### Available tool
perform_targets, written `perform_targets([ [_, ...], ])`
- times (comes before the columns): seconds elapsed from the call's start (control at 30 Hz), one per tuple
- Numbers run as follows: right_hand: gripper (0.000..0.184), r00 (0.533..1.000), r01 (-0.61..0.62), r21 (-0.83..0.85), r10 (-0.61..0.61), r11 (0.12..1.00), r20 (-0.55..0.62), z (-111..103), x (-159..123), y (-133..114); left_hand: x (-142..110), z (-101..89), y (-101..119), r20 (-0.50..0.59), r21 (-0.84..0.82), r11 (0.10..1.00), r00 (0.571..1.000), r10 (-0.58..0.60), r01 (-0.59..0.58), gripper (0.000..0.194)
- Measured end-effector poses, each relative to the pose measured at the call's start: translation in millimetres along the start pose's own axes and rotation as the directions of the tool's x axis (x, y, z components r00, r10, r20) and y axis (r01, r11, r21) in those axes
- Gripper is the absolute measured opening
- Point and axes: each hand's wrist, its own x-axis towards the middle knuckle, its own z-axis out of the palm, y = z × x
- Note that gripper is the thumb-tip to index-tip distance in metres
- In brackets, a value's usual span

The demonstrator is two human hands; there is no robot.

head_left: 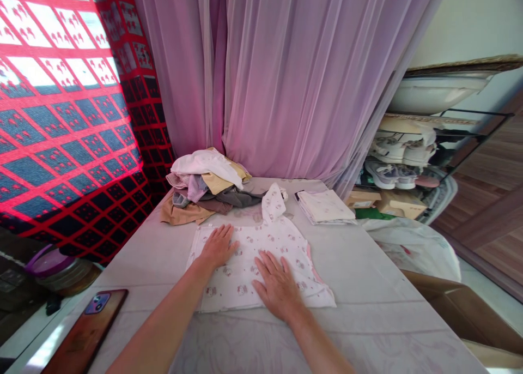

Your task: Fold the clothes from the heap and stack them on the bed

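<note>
Left bare hand [218, 247] and right bare hand [278, 287] both flat, palms down, fingers lightly spread, not touching; bare forearms [163, 319] angle in from frame bottom.

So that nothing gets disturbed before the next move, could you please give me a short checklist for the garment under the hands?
1. Left hand flat on the white printed garment: ok.
2. Right hand flat on the same garment: ok.
3. Garment's narrow upper end lying smooth: not ok, it is rumpled and raised.
4. Upper end apart from the clothes pile: cannot tell, they lie very close.
5. Folded white stack apart from the garment: ok, table cover shows between them.
6. Phone away from both hands: ok, it lies off to the left.
</note>
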Motion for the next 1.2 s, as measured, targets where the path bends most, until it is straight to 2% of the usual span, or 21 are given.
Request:
perform_targets([
  [0.13, 0.056, 1.0, 0.003, 0.03, -0.003, 1.0, 0.008, -4, -2, 0, 5, 10.0, 3, -0.033, 0.006, 0.999, 0.999, -0.032, 0.033, 0.061],
  [0.23, 0.053, 0.999, -0.025, 0.066, 0.022, 0.997, 0.046, -14, 5, -2, 4, 13.5, 1, -0.049, 0.02, 0.999, 0.998, -0.044, 0.045, 0.059],
  [0.33, 0.05, 0.998, -0.063, 0.075, 0.061, 0.995, 0.024, -28, 31, -9, 3, 14.4, 1, -0.059, 0.038, 0.997, 0.997, -0.058, 0.061, 0.059],
  [0.43, 0.052, 0.999, -0.034, 0.036, 0.034, 0.999, 0.0, -33, 68, -14, 4, 14.8, 3, -0.051, 0.042, 0.997, 0.997, -0.065, 0.067, 0.059],
  [0.53, 0.056, 0.997, -0.061, -0.009, 0.061, 0.998, 0.043, -24, 97, -13, 5, 15.0, 2, -0.032, 0.027, 0.998, 0.998, -0.059, 0.06, 0.06],
  [0.6, 0.057, 0.992, -0.105, -0.037, 0.107, 0.994, 0.06, -14, 105, -8, 5, 14.1, -1, -0.024, 0.009, 0.999, 0.999, -0.04, 0.041, 0.061],
  [0.77, 0.057, 0.992, -0.119, -0.059, 0.121, 0.991, 0.042, 1, 106, 1, 0, 6.1, -24, 0.002, 0.0, 1.0, 1.0, -0.014, 0.014, 0.065],
  [0.97, 0.056, 0.993, -0.115, -0.035, 0.116, 0.993, 0.017, 0, 106, -2, -5, 2.4, -55, 0.023, 0.004, 0.993, 0.993, -0.117, 0.117, 0.066],
  [1.03, 0.053, 0.995, -0.095, 0.015, 0.094, 0.995, 0.015, -5, 106, 1, -3, 2.7, -60, 0.022, -0.012, 0.992, 0.992, -0.124, 0.124, 0.063],
  [1.1, 0.046, 0.995, -0.098, 0.132, 0.101, 0.986, -0.016, -16, 107, 12, -1, 1.2, -66, 0.003, -0.028, 0.993, 0.994, -0.111, 0.111, 0.059],
  [1.2, 0.036, 0.956, -0.223, 0.31, 0.269, 0.924, -0.114, -43, 112, 44, 3, -5.3, -81, -0.04, -0.04, 0.996, 0.996, -0.081, 0.079, 0.052],
])
